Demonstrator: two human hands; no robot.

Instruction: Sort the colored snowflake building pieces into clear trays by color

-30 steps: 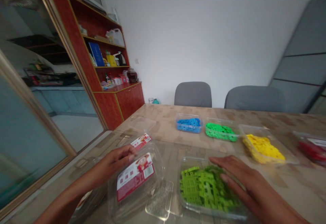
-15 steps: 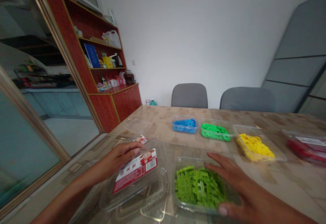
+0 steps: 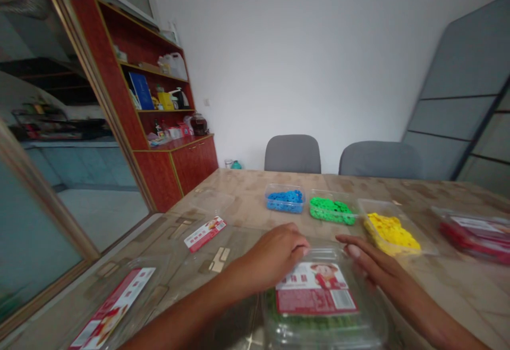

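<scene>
White wall and two grey chairs behind, on the bench at six o'clock I press the clear lid point(image 3: 319, 286) onto the box of green pieces point(image 3: 306, 322), left hand point(image 3: 279, 257) gripping its far edge, right hand point(image 3: 370, 265) flat beside it, so next comes snapping the rim down.

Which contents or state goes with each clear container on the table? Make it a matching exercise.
Things:
1. far left tub
2. tub next to it
3. tub nearest the right hand
4. box under the left hand

States:
A. yellow pieces, open
B. lid with a red label on it
C. blue pieces
D. bright green pieces

Pairs: 1-C, 2-D, 3-A, 4-B
</scene>
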